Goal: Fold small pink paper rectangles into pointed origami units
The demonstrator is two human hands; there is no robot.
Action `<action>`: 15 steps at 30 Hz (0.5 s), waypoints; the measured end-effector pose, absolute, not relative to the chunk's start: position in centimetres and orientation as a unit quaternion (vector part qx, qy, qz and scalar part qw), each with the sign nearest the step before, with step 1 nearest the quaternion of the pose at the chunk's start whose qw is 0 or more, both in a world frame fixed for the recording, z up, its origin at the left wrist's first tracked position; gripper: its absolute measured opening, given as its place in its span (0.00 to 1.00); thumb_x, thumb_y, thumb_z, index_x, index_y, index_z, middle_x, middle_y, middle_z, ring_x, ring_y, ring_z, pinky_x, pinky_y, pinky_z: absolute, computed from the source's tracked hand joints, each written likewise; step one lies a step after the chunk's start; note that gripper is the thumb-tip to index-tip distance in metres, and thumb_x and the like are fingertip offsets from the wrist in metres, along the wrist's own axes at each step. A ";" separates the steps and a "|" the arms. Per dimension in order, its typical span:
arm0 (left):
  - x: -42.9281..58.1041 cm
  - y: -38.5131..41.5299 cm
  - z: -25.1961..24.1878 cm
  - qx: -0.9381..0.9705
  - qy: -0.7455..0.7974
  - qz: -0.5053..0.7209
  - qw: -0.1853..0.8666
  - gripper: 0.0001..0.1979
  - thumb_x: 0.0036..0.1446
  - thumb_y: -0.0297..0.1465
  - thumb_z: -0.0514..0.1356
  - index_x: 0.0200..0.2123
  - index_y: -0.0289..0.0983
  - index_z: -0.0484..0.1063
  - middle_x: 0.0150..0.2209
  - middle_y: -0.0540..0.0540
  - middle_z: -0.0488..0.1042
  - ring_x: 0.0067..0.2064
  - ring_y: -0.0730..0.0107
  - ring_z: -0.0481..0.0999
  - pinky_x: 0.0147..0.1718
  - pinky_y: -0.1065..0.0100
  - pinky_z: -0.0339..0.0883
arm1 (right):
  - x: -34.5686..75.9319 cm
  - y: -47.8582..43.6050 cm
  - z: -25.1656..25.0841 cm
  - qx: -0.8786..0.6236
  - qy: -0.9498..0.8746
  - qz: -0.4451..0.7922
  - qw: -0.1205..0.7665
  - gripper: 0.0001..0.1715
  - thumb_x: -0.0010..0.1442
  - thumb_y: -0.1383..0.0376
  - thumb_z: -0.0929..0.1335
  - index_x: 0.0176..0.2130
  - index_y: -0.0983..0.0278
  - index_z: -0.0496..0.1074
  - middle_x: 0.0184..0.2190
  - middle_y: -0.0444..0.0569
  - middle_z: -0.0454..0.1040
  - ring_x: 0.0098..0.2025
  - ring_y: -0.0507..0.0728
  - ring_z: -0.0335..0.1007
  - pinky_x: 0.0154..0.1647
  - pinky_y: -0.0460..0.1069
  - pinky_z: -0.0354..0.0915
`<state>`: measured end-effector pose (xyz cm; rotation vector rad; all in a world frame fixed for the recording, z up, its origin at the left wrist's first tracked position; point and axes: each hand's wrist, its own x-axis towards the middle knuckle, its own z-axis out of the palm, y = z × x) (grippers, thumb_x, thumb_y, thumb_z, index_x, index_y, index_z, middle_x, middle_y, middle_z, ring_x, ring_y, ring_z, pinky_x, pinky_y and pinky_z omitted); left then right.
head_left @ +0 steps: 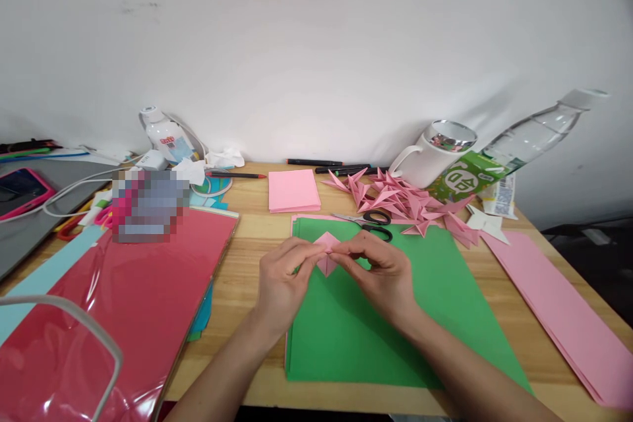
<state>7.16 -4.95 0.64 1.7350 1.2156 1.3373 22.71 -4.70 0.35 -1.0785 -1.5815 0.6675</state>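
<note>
A small folded piece of pink paper (326, 266) is held up between my hands, over the green paper sheets (376, 336). My left hand (287, 277) pinches its left side between thumb and forefinger. On the right side, my right hand (383, 270) grips it the same way, with the fingertips of both hands close together near the middle. Creases show on the paper's upper and lower points; the part under my fingertips is hidden. Just beyond my right hand lie black-handled scissors (378, 224), partly on the green sheets.
Behind the scissors is a heap of folded pink paper pieces (395, 198), near a white mug (430, 158) and a tilted plastic bottle (539, 128). A pink square stack (294, 190) lies at the back, long pink strips (564, 310) at right, a red sheet pack (138, 303) at left.
</note>
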 end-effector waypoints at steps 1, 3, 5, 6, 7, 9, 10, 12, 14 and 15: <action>7.2 -5.0 0.7 0.662 0.461 0.503 0.311 0.06 0.54 0.27 0.60 0.31 0.42 0.77 0.29 0.48 0.76 0.31 0.70 0.73 0.31 0.69 0.65 | 22.7 -4.8 0.3 -0.454 -0.662 0.276 0.529 0.05 0.52 0.68 0.71 0.32 0.59 0.77 0.22 0.44 0.72 0.23 0.52 0.66 0.23 0.47 0.62; 7.2 -5.0 0.8 0.670 0.463 0.492 0.309 0.06 0.55 0.27 0.59 0.31 0.41 0.76 0.29 0.49 0.75 0.32 0.70 0.73 0.32 0.69 0.64 | 22.7 -4.8 0.3 -0.458 -0.665 0.268 0.526 0.06 0.52 0.68 0.71 0.33 0.58 0.77 0.22 0.44 0.72 0.23 0.52 0.65 0.23 0.47 0.62; 7.3 -5.0 1.1 0.673 0.467 0.485 0.305 0.06 0.55 0.28 0.58 0.31 0.40 0.75 0.30 0.48 0.74 0.33 0.70 0.72 0.33 0.69 0.64 | 22.7 -4.8 0.4 -0.460 -0.673 0.264 0.515 0.06 0.53 0.67 0.70 0.33 0.58 0.77 0.23 0.44 0.72 0.24 0.52 0.65 0.24 0.47 0.62; 7.3 -4.9 1.2 0.672 0.469 0.487 0.302 0.06 0.55 0.28 0.58 0.29 0.40 0.75 0.31 0.47 0.73 0.34 0.70 0.72 0.34 0.69 0.64 | 22.6 -4.8 0.4 -0.463 -0.678 0.260 0.509 0.05 0.54 0.67 0.70 0.32 0.58 0.77 0.24 0.45 0.72 0.26 0.53 0.66 0.26 0.48 0.63; 7.4 -4.9 1.3 0.670 0.471 0.489 0.301 0.06 0.55 0.28 0.58 0.28 0.39 0.74 0.32 0.47 0.72 0.36 0.69 0.72 0.36 0.69 0.64 | 22.6 -4.7 0.5 -0.467 -0.681 0.254 0.504 0.04 0.53 0.67 0.70 0.31 0.59 0.77 0.25 0.46 0.72 0.28 0.54 0.67 0.29 0.49 0.64; 7.4 -4.8 1.4 0.663 0.472 0.485 0.321 0.08 0.54 0.28 0.58 0.24 0.38 0.73 0.33 0.46 0.72 0.39 0.68 0.72 0.39 0.69 0.63 | 22.6 -4.7 0.7 -0.474 -0.676 0.260 0.500 0.03 0.53 0.66 0.70 0.28 0.60 0.76 0.28 0.48 0.71 0.34 0.56 0.68 0.34 0.50 0.65; 7.5 -4.7 1.4 0.652 0.473 0.481 0.344 0.08 0.54 0.29 0.59 0.23 0.37 0.73 0.32 0.46 0.73 0.38 0.68 0.72 0.39 0.69 0.64 | 22.6 -4.6 0.8 -0.477 -0.668 0.279 0.498 0.04 0.53 0.65 0.70 0.27 0.61 0.75 0.28 0.48 0.71 0.34 0.56 0.68 0.34 0.50 0.66; 7.5 -4.7 1.4 0.606 0.488 0.477 0.409 0.05 0.52 0.29 0.61 0.24 0.37 0.73 0.28 0.48 0.74 0.34 0.70 0.73 0.35 0.70 0.65 | 22.6 -4.6 0.8 -0.475 -0.644 0.343 0.492 0.06 0.54 0.63 0.69 0.27 0.62 0.74 0.27 0.48 0.72 0.31 0.55 0.69 0.32 0.49 0.66; 7.6 -4.6 1.4 0.536 0.511 0.483 0.468 0.03 0.47 0.30 0.64 0.27 0.37 0.74 0.25 0.50 0.74 0.29 0.71 0.72 0.30 0.72 0.65 | 22.6 -4.6 0.7 -0.476 -0.615 0.405 0.481 0.08 0.54 0.61 0.69 0.27 0.63 0.73 0.25 0.47 0.74 0.27 0.53 0.68 0.28 0.47 0.66; 7.6 -4.6 1.4 0.505 0.520 0.488 0.486 0.05 0.44 0.30 0.65 0.27 0.36 0.75 0.25 0.50 0.75 0.28 0.72 0.72 0.28 0.72 0.65 | 22.7 -4.7 0.7 -0.478 -0.602 0.423 0.479 0.09 0.53 0.60 0.69 0.28 0.64 0.73 0.24 0.47 0.74 0.26 0.53 0.68 0.27 0.47 0.66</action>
